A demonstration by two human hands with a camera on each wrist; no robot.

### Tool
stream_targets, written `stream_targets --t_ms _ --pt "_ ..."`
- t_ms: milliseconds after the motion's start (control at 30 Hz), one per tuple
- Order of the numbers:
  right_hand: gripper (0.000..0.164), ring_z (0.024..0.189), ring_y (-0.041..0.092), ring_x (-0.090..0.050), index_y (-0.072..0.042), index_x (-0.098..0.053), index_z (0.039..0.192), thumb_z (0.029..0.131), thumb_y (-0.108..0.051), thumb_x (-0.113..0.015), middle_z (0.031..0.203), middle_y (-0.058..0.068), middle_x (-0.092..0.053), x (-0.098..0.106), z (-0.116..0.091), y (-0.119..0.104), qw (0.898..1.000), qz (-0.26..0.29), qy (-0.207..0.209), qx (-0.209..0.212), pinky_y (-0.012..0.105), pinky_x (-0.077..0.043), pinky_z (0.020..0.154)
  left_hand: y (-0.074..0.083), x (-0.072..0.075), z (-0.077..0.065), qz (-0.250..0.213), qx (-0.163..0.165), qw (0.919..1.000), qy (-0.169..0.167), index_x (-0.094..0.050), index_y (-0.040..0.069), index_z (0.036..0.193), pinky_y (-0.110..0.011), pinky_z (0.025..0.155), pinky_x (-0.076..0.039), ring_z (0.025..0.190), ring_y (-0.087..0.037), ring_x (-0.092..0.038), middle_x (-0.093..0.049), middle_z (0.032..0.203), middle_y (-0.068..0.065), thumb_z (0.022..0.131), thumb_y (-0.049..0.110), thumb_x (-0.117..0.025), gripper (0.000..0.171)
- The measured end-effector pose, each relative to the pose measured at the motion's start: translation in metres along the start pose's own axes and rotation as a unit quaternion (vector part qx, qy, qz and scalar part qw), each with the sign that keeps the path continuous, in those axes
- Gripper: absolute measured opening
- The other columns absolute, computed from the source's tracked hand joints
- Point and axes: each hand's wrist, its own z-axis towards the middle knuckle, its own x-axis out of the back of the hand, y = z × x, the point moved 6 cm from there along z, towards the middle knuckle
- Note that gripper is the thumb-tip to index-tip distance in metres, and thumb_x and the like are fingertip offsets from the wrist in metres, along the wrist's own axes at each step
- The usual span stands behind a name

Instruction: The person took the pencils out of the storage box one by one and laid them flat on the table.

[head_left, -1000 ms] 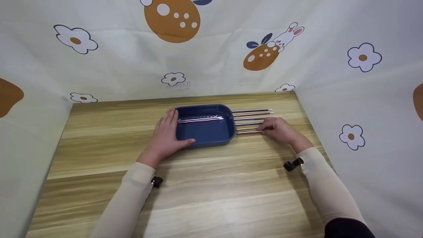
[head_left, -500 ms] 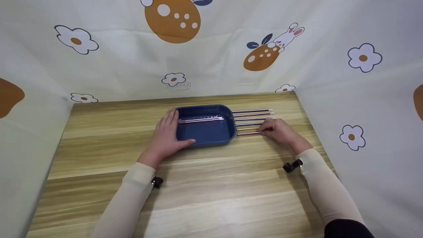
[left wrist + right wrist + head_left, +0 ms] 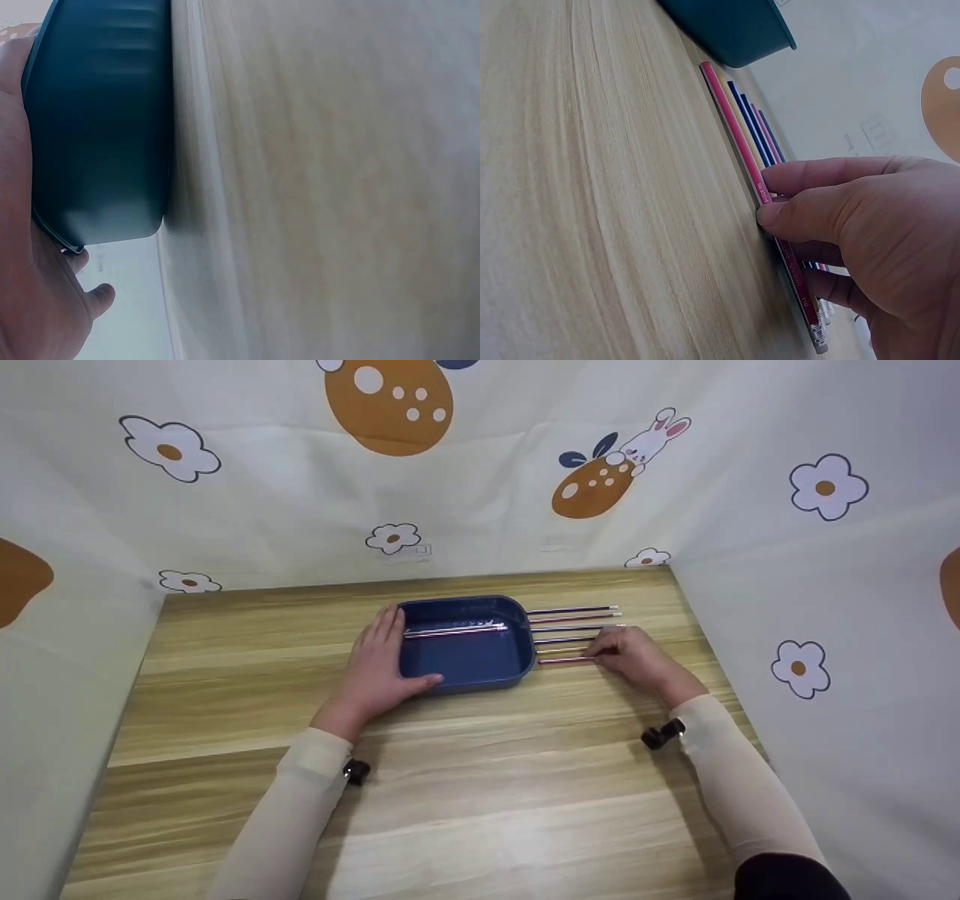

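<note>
A dark blue rectangular box [image 3: 480,667] stands on the wooden table. My left hand [image 3: 375,667] rests against its left end, fingers straight along the far part of the rim and thumb on the front rim. To the right of the box several pencils [image 3: 571,610] lie side by side, in blue, red and yellow. My right hand [image 3: 870,232] pinches the nearest one, a red pencil [image 3: 735,120], between thumb and fingers. That pencil lies close along the tabletop beside a yellow pencil [image 3: 746,124]. Inside the box is a thin, shiny pencil-like stick [image 3: 454,632].
The wooden table [image 3: 480,795] ends at a pale patterned curtain [image 3: 480,495] behind the box, with more curtain at both sides. A black wrist camera [image 3: 356,772] sits at the left sleeve, and another black camera [image 3: 661,733] at the right sleeve.
</note>
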Motion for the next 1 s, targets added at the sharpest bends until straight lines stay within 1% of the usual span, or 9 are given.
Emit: stream_targets --t_ms 167,333,400,567,700,833,1000 --pt "0.022 0.111 0.030 -0.073 -0.006 -0.087 0.109 0.095 0.009 -0.080 0.110 0.007 -0.081 0.000 0.000 -0.001 1.000 -0.006 -0.001 0.002 0.036 -0.057 0.100 0.000 0.000 -0.001 -0.001 0.004 1.0000 -0.003 -0.009 0.001 0.177 -0.062 0.136 -0.007 0.171 -0.037 -0.002 -0.007 0.185 -0.020 0.087 0.081 -0.076 0.138" --pt "0.018 0.108 0.029 -0.073 -0.005 -0.087 0.108 0.096 0.007 -0.081 0.109 0.007 -0.081 0.000 0.001 -0.002 1.000 -0.016 0.000 0.011 0.034 -0.057 0.097 0.001 0.002 -0.002 -0.005 0.003 1.0000 0.001 -0.010 0.000 0.177 -0.063 0.135 -0.009 0.171 -0.036 -0.002 -0.007 0.185 -0.020 0.086 0.081 -0.076 0.138" --pt "0.017 0.108 0.029 -0.073 -0.005 -0.087 0.108 0.096 0.006 -0.081 0.109 0.007 -0.081 0.000 0.001 -0.003 1.000 -0.020 0.001 0.016 0.035 -0.057 0.097 0.001 0.002 -0.002 -0.006 0.003 1.0000 0.003 -0.011 0.000 0.176 -0.063 0.135 -0.009 0.171 -0.035 -0.002 -0.008 0.185 -0.019 0.086 0.081 -0.077 0.137" --pt "0.019 0.111 0.029 -0.072 -0.005 -0.087 0.109 0.096 0.007 -0.080 0.111 0.006 -0.080 0.000 0.000 -0.001 1.000 -0.016 0.002 0.008 0.037 -0.056 0.100 0.003 0.003 -0.002 -0.001 0.000 1.0000 0.007 -0.012 -0.001 0.176 -0.063 0.135 -0.011 0.171 -0.037 -0.003 -0.009 0.184 -0.020 0.087 0.081 -0.075 0.136" --pt "0.017 0.111 0.027 -0.072 -0.005 -0.086 0.110 0.096 0.005 -0.081 0.111 0.006 -0.080 -0.001 0.000 -0.001 1.000 0.000 0.006 -0.005 0.031 -0.055 0.099 0.003 0.003 -0.001 0.004 -0.003 1.0000 0.007 -0.012 -0.002 0.176 -0.064 0.134 -0.012 0.170 -0.039 -0.005 -0.010 0.184 -0.022 0.087 0.083 -0.074 0.137" --pt "0.014 0.104 0.025 -0.072 -0.005 -0.086 0.110 0.097 0.000 -0.084 0.108 0.006 -0.078 -0.001 0.001 -0.004 1.000 0.010 0.022 -0.010 0.026 -0.055 0.093 0.003 0.004 -0.001 0.002 -0.004 1.0000 0.008 -0.012 -0.002 0.176 -0.063 0.135 -0.011 0.171 -0.039 -0.005 -0.010 0.184 -0.023 0.087 0.082 -0.075 0.137" --pt "0.013 0.096 0.021 -0.068 -0.006 -0.085 0.111 0.098 -0.005 -0.084 0.104 0.005 -0.075 0.001 0.008 -0.014 0.998 0.004 0.056 -0.010 0.027 -0.054 0.085 0.002 0.003 -0.002 0.000 -0.001 1.0000 0.005 -0.011 -0.001 0.176 -0.061 0.136 -0.009 0.171 -0.037 -0.003 -0.009 0.184 -0.021 0.087 0.082 -0.075 0.137"
